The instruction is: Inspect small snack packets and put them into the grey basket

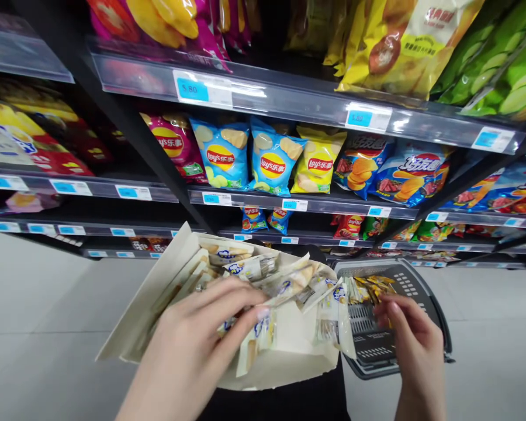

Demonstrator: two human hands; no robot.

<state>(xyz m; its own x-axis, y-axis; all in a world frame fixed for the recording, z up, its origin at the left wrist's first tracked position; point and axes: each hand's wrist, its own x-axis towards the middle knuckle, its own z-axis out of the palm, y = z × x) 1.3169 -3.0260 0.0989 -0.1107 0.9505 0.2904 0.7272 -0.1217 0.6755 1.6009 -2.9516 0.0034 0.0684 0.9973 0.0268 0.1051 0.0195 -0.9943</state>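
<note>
My left hand (201, 333) reaches into an open cream carton (293, 374), thumb and forefinger closed on a small white snack packet (254, 348). Several similar packets with blue lettering (284, 285) lie loosely around it, and more stand in a row at the carton's left side. The carton rests over dark clothing (284, 404). My right hand (414, 336) hovers above a grey shopping basket (432, 310), its fingers curled toward the thumb; whatever they may hold is hidden. Inside the basket, small yellow-brown packets (374, 286) lie near those fingertips.
Shelves ahead carry bagged chips, among them blue bags (269, 158) and a yellow bag (319, 159). Larger yellow bags (403, 47) hang over the upper shelf edge (289, 96). Price tags line the shelf fronts. Pale tiled floor (48, 304) shows on both sides.
</note>
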